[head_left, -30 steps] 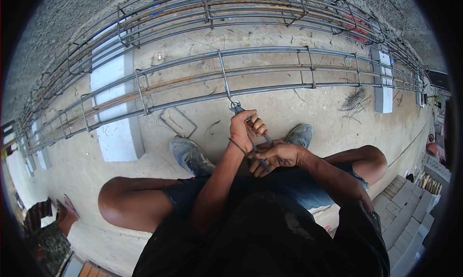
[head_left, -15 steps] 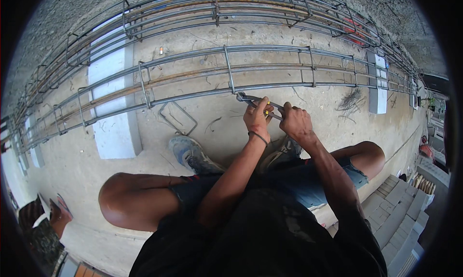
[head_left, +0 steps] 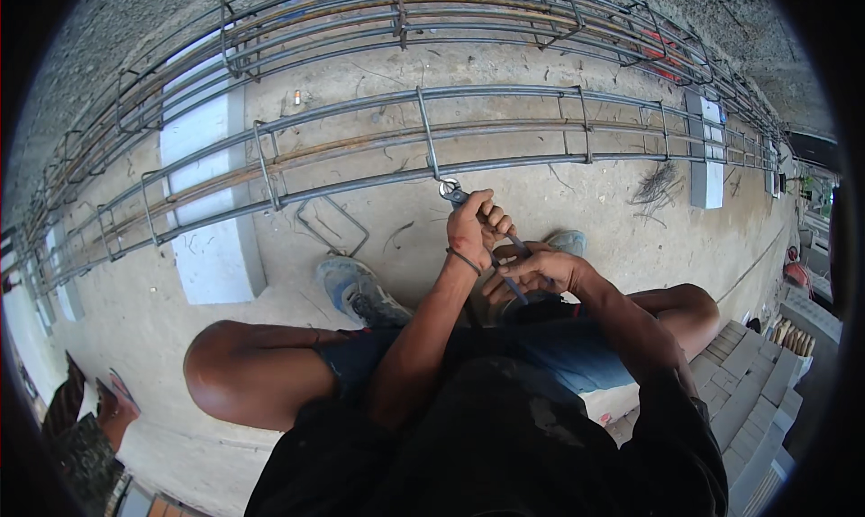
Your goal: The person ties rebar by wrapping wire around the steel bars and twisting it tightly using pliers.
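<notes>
The left hand is wrapped around dark pincers just behind their head. The right hand is at the handles, fingers partly curled; whether it grips them firmly cannot be told. The head of the pincers sits at the lower bar of the nearer rebar cage, beside the foot of an upright stirrup; actual contact is too small to make out. The cage lies across a pale block on the left. A bent rod and a tangle of wire lie on the concrete floor
</notes>
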The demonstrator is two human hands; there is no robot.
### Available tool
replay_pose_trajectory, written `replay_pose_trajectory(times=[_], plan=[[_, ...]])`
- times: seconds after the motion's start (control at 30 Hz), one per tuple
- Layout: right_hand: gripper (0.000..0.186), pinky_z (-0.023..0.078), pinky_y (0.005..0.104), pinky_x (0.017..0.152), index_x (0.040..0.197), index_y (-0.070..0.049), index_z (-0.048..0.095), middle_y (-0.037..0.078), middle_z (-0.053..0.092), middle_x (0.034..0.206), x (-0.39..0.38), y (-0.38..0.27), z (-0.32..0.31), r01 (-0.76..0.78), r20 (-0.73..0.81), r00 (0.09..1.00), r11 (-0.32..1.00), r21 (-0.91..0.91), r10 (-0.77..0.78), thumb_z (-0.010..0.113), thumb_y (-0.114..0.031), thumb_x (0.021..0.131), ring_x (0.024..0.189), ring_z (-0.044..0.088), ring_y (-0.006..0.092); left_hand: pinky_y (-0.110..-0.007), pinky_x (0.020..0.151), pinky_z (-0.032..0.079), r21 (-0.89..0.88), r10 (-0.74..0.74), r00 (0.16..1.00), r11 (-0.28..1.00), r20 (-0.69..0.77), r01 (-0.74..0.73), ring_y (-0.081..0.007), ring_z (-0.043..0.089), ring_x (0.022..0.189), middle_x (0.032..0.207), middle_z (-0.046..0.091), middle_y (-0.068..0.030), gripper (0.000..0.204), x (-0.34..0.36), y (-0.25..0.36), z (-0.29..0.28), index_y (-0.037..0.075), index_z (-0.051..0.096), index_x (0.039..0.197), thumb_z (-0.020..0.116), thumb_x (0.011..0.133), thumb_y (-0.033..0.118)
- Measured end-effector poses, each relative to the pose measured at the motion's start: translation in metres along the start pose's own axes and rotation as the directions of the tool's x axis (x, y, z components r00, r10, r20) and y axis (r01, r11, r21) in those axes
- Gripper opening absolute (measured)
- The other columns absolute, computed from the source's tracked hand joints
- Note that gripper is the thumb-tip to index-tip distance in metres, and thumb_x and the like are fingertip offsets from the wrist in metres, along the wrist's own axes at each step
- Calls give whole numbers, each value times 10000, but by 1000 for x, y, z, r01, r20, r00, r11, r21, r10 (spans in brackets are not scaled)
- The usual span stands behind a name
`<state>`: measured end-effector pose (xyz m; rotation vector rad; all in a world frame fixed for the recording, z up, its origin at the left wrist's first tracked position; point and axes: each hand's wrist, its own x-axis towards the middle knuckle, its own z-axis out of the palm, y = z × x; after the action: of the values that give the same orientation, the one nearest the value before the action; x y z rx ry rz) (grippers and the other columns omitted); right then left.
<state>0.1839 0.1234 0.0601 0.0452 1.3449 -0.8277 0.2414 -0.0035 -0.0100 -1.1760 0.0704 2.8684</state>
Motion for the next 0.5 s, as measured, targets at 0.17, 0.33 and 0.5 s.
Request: replay_pose_trajectory(times=[0.17, 0.33, 0.5], plan=[[267, 390, 281, 481, 1011, -4, 568, -26, 460, 607, 26, 24, 36, -174, 58, 985, 917, 358, 165, 553, -252, 914, 513, 468, 114, -370, 559, 417, 33, -172, 958, 985, 230, 169, -183, 439, 437, 487, 424, -7, 301, 0, 17, -27, 149, 431, 582, 544, 835, 268], [184, 456, 443, 571, 850, 1, 532, 153, 559, 618, 33, 22, 39, -57, -404, 896, 856, -513, -182, 527, -180, 882, 589, 592, 325, -401, 712, 505, 69, -12, 964, 998, 266, -7, -251, 625, 668, 677, 609, -97, 261, 15, 13, -27, 29, 601, 868, 556, 765, 265], [194, 460, 527, 689, 915, 11, 501, 292, 583, 803, 47, 39, 26, -206, -638, 590, 671, -712, -495, 538, -138, 797, 768, 588, 460, -326, 665, 514, 143, 337, 902, 941, -271, -308, -203, 638, 698, 695, 613, -109, 202, 14, -13, 15, 43, 596, 843, 665, 780, 222]])
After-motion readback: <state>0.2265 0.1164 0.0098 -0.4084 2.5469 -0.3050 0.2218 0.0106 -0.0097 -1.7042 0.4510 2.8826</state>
